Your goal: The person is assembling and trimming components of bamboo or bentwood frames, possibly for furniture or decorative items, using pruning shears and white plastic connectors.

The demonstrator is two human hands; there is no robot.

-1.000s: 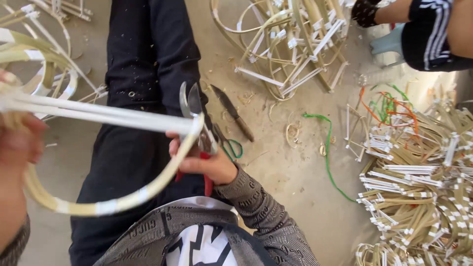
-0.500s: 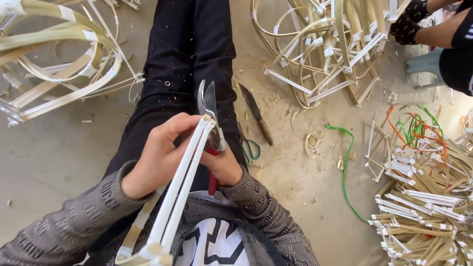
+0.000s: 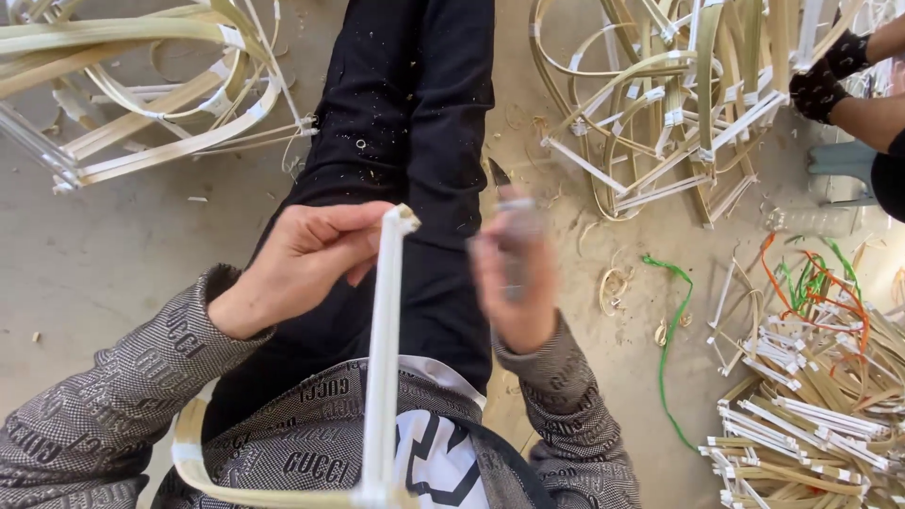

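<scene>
Head view: left hand [image 3: 302,264] pinches top end of pale taped bamboo strip frame [image 3: 382,368], upright over lap. Right hand [image 3: 514,278], blurred, closed round a grey tool [image 3: 517,247]; can't tell what kind. More bamboo frames [image 3: 660,104] lie w/ scraps on floor.

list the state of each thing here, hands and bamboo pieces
left hand: closed, pinching the white strip near its top
white strip: upright, joined at the bottom to a curved strip
right hand: blurred, closed on a grey tool
grey tool: held, too blurred to identify
bamboo frames: piled on the floor, tangled
bundle of cut strips: lying loose on the floor
green cord: slack on the floor
</scene>
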